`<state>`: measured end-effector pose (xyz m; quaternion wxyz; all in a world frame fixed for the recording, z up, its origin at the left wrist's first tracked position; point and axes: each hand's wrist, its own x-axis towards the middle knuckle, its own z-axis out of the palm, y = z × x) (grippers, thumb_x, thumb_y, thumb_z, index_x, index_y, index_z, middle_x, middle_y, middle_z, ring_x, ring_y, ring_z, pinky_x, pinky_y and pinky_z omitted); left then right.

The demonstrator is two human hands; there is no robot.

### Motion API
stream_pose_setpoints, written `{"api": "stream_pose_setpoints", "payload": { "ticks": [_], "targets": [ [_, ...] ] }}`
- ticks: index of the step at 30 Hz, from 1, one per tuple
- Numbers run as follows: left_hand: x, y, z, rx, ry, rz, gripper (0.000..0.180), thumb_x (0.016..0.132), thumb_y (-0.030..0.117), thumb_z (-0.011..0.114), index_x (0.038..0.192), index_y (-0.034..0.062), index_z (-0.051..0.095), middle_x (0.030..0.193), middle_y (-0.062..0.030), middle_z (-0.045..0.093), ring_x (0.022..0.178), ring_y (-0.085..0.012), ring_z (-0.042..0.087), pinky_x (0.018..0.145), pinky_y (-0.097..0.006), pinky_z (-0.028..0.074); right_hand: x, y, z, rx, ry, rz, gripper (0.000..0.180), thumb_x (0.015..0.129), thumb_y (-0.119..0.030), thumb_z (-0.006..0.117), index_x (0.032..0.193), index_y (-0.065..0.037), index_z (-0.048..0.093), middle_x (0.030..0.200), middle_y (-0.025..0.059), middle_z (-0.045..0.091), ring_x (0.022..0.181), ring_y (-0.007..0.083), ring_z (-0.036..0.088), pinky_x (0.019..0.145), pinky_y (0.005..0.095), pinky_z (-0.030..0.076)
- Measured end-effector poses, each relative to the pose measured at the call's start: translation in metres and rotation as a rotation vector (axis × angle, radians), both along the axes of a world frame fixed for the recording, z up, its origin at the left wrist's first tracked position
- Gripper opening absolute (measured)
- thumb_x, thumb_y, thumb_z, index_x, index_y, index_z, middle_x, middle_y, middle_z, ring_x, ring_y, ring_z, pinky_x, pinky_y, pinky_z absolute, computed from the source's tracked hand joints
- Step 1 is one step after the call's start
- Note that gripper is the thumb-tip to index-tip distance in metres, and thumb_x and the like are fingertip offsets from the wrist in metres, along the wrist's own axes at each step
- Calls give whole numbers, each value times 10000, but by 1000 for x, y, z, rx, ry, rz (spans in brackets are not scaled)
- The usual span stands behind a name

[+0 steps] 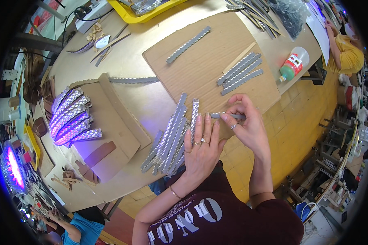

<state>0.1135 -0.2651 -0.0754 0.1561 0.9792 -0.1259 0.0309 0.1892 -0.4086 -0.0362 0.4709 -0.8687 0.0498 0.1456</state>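
Observation:
My right hand (247, 126) pinches a short grey strip with a silvery braided edge (216, 115) between thumb and fingers, low over the cardboard. My left hand (205, 145) lies flat with its fingers stretched out, the index fingertip at that strip's left end. A silvery braided strip (195, 105) stands out just beyond the left fingers. Left of this hand is a loose pile of grey and silvery strips (169, 136), partly under its edge. Farther off, several grey strips (242, 72) lie side by side on a cardboard sheet (210, 81), and a single strip (188, 45) lies apart.
At the left, a bundle of silvery braided strips (71, 118) rests on folded cardboard (114, 134), near a bright lamp (15, 167). A bottle of green liquid (292, 65) lies at the right edge. A yellow tray (129, 16) is at the back. Other people work at both sides.

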Motion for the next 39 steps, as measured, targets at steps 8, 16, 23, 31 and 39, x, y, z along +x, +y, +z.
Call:
{"api": "stream_pose_setpoints", "payload": {
  "ticks": [8, 16, 23, 31, 39],
  "targets": [
    [0, 0, 2, 31, -21, 10, 560, 896, 441, 645, 1339, 107, 572, 1454, -103, 495, 1417, -308, 349, 1146, -507, 79, 1, 3, 1, -10, 6, -3, 356, 856, -84, 728, 1115, -46, 487, 747, 32, 664, 673, 87, 558, 624, 255, 440],
    [2, -5, -1, 43, 60, 69, 656, 874, 493, 643, 1377, 86, 529, 1538, -120, 374, 1463, -332, 254, 1133, -606, -89, 1, 3, 1, -82, -30, 18, 364, 838, -86, 738, 1105, -47, 494, 753, 59, 674, 670, 128, 607, 627, 280, 466],
    [5, -9, -1, 456, -110, 12, 692, 920, 608, 472, 1360, 78, 542, 1513, -141, 411, 1443, -316, 307, 1135, -615, -102, 1, -11, 6, -259, -52, 32, 206, 819, -160, 774, 893, -12, 651, 671, 72, 625, 589, 129, 546, 553, 287, 430],
    [6, -11, 3, 561, -116, -10, 666, 956, 607, 388, 1338, 92, 569, 1487, -139, 448, 1432, -297, 336, 1141, -615, -97, 8, -25, 10, -249, 80, 19, 247, 826, -234, 772, 803, -5, 684, 587, 69, 572, 527, 134, 476, 501, 303, 367],
    [6, -10, 2, 563, -120, -18, 667, 954, 607, 394, 1330, 87, 575, 1482, -142, 454, 1432, -293, 337, 1143, -616, -94, 9, -22, 10, -322, 82, 28, 253, 824, -255, 770, 798, -17, 687, 573, 78, 562, 517, 158, 491, 507, 315, 386]
  ]
}}
